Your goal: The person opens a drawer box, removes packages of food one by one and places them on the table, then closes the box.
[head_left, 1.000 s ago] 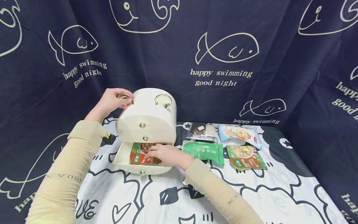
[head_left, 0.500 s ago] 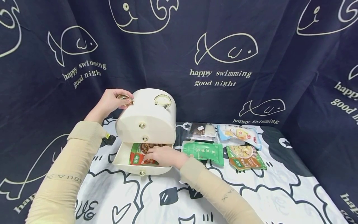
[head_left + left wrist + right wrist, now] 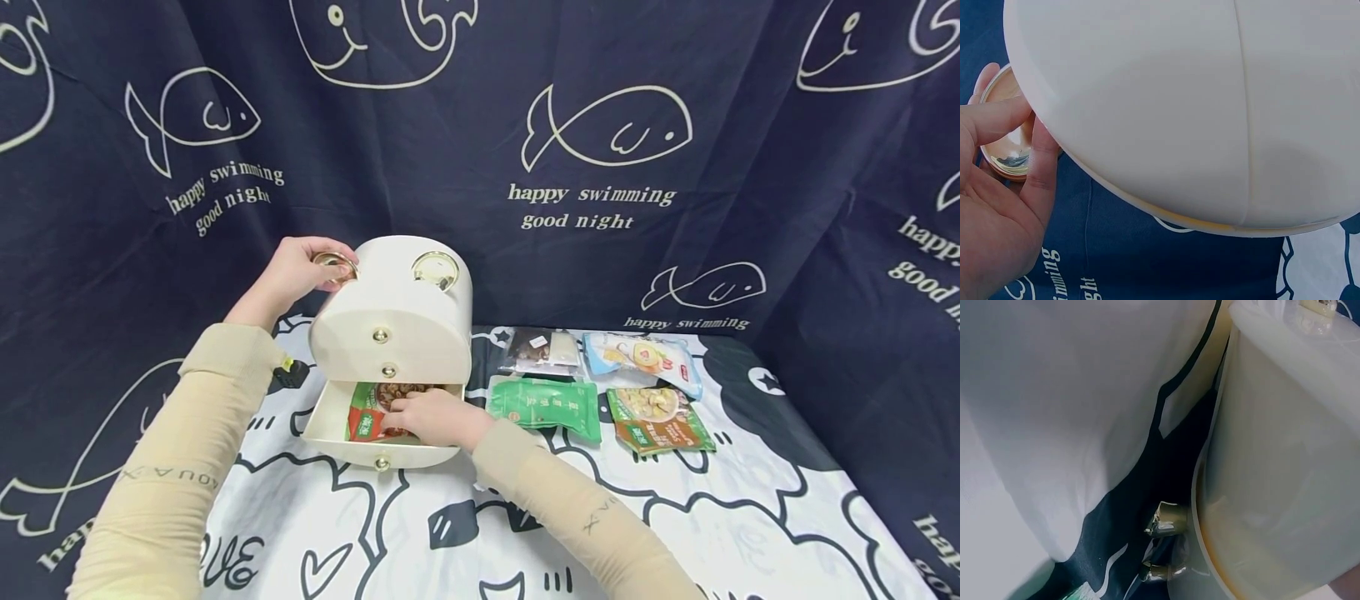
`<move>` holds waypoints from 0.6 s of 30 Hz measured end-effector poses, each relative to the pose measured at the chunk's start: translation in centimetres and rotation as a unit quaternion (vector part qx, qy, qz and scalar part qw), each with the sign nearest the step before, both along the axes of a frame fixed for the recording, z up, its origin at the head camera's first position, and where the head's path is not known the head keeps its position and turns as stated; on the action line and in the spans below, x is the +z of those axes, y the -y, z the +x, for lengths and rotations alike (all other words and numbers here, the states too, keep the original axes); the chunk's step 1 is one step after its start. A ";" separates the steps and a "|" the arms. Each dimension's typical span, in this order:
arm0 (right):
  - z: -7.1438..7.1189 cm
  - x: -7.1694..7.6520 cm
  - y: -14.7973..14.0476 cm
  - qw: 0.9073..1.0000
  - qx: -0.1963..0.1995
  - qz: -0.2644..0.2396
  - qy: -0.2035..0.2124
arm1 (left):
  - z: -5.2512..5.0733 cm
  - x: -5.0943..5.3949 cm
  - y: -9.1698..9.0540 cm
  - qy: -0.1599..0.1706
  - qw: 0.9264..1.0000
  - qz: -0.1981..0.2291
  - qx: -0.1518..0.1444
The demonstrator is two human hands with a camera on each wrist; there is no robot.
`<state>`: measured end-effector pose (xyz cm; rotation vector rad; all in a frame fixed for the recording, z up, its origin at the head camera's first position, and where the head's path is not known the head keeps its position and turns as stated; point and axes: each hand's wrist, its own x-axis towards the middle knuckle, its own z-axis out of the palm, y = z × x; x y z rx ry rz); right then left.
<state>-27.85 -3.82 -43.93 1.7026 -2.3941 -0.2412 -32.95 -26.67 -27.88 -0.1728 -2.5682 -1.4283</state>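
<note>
A cream desktop drawer box (image 3: 390, 308) with a rounded top stands left of centre in the head view, its bottom drawer (image 3: 318, 425) pulled out. My left hand (image 3: 303, 267) grips the round gold-rimmed ear at the box's top left; in the left wrist view, thumb and fingers lie around that ear (image 3: 1013, 147). Inside the drawer lies a red and green food packet (image 3: 366, 425). My right hand (image 3: 433, 417) rests on the packet and covers its right part; its fingertips are partly hidden. The right wrist view mostly shows the drawer's inside wall (image 3: 1272, 456) and gold knobs (image 3: 1169, 519).
Right of the box lie a green pouch (image 3: 547, 406), a clear bag with dark contents (image 3: 536, 350), a blue and white packet (image 3: 645, 362) and a green-brown packet (image 3: 660, 419). A dark fish-print curtain (image 3: 480, 167) hangs behind the patterned tablecloth (image 3: 300, 517).
My right hand has slid a little to the left over the packet and covers more of it. The left hand keeps its hold on the ear, and the box has not moved.
</note>
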 end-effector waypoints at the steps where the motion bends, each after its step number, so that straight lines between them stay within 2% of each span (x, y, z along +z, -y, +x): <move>1: 0.0 0.0 0.1 1.000 0.000 -0.002 -0.007 | 0.0 0.0 0.0 0.001 1.000 0.001 -0.001; 9: 0.2 -0.3 0.5 0.998 -0.002 -0.014 -0.055 | 0.1 0.1 -0.1 0.001 1.000 -0.002 -0.002; 18: 0.4 -0.4 0.5 0.996 0.007 -0.047 -0.082 | 0.0 0.0 -0.1 0.000 1.000 -0.006 0.002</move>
